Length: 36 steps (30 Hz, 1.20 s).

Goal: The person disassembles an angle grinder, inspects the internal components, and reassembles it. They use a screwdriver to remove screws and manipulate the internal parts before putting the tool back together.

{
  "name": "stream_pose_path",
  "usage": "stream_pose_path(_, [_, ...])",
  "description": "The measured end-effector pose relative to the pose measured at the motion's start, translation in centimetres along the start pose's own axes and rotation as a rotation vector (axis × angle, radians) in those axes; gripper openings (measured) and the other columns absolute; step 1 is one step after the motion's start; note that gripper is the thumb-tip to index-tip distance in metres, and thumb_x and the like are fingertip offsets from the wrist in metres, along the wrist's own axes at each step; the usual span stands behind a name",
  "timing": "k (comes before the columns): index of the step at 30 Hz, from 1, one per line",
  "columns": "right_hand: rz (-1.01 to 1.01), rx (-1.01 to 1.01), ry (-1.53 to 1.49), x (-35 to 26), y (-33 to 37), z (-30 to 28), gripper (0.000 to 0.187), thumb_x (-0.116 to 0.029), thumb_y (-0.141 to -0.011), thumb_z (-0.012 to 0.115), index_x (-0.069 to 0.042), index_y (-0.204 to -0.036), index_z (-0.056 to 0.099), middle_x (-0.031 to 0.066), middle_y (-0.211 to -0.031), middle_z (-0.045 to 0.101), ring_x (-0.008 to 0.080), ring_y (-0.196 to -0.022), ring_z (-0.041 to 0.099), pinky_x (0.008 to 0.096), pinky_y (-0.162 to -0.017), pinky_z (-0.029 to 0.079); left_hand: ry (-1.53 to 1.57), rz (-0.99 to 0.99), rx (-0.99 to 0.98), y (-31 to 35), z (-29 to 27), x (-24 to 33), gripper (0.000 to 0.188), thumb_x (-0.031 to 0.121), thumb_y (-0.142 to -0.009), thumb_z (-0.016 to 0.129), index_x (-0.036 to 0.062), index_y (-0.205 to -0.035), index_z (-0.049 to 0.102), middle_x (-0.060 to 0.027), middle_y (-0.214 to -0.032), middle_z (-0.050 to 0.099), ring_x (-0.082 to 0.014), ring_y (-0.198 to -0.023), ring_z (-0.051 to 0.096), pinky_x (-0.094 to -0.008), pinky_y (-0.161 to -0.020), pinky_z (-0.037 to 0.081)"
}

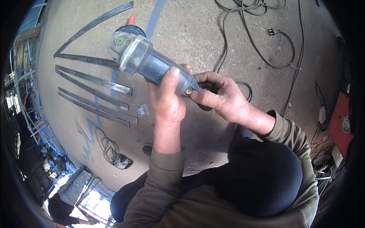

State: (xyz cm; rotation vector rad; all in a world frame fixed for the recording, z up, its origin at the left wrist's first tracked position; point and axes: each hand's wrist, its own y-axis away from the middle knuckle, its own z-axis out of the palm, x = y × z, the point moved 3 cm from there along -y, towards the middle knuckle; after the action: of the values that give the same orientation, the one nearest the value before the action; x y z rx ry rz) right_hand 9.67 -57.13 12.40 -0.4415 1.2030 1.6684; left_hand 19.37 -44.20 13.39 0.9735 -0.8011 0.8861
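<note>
grinder (154, 64) is held above the concrete floor (201, 34), its dark, glossy body clasped in the left hand (168, 99). the left thumb is laid along the near side, and most of the other fingers are hidden behind the body; the grip there is clamped on the grinder. at the rear end, just right of that grip, a small copper-coloured part (189, 91) is exposed beside the thumb of the right hand (226, 97). thumb and forefinger are brought close about this end, but their tips are partly covered, and it cannot be told whether the part is pinched or only touched.

beyond the left grip, up and to the left, the grey head is seen with its green button (119, 40). a ridged dark disc (133, 29) is half covered by the head, and a red handle (131, 19) is seen only in part past it.

left of the grip, dark metal strips (95, 79) are spread on the floor, one partly hidden by the grinder head. just left of the left wrist, a small clear packet (143, 110) is seen, its contents too small to be made out. farther down and left, a coiled cable (110, 150) is laid. well right of the grip, a plug (273, 32) is seen on a looped cord, and a red panel (342, 125) is darkened at the rim.
</note>
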Motion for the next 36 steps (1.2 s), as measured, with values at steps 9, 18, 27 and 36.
stream_pose_path(9, [-0.074, -0.035, 0.149, -0.4, 0.2, -0.1, 0.051, -0.025, -0.097, 0.081, 0.005, -0.133, 0.061, 0.0091, -0.110, 0.071, 0.0131, -0.100, 0.066, 0.0293, -0.088, 0.056, 0.076, -0.047, 0.028, -0.2, -0.1, -0.2, 0.066, 0.019, -0.090, 0.082, 0.0041, -0.142, 0.043, -0.0122, -0.111, 0.064, -0.0276, -0.097, 0.071, -0.0438, -0.088, 0.061])
stream_pose_path(18, [-0.086, 0.088, 0.338, -0.3, 0.0, 0.2, 0.059, -0.044, -0.098, 0.075, 0.005, -0.128, 0.065, 0.0221, -0.106, 0.076, 0.0304, -0.102, 0.077, 0.0395, -0.089, 0.061, -0.009, 0.000, 0.001, 0.1, 0.4, 0.0, 0.051, 0.025, -0.092, 0.080, -0.0011, -0.128, 0.055, -0.0130, -0.112, 0.062, -0.0286, -0.103, 0.071, -0.0449, -0.091, 0.063])
stream_pose_path(27, [-0.067, 0.093, 0.297, -1.0, 0.3, 0.2, 0.051, -0.044, -0.102, 0.067, 0.001, -0.124, 0.068, 0.0193, -0.096, 0.077, 0.0277, -0.094, 0.078, 0.0402, -0.081, 0.061, -0.022, 0.010, 0.018, -0.1, 0.4, -0.1, 0.053, 0.026, -0.092, 0.080, -0.0014, -0.129, 0.054, -0.0132, -0.112, 0.063, -0.0289, -0.102, 0.071, -0.0456, -0.091, 0.062])
stream_pose_path(36, [-0.063, 0.083, 0.307, -0.3, -0.3, 0.1, 0.048, -0.041, -0.099, 0.074, 0.002, -0.119, 0.067, 0.0158, -0.096, 0.075, 0.0233, -0.089, 0.074, 0.0363, -0.082, 0.058, -0.018, 0.002, 0.018, 0.0, 0.4, 0.0, 0.051, 0.024, -0.092, 0.079, -0.0003, -0.129, 0.055, -0.0122, -0.111, 0.064, -0.0292, -0.101, 0.071, -0.0452, -0.089, 0.062])
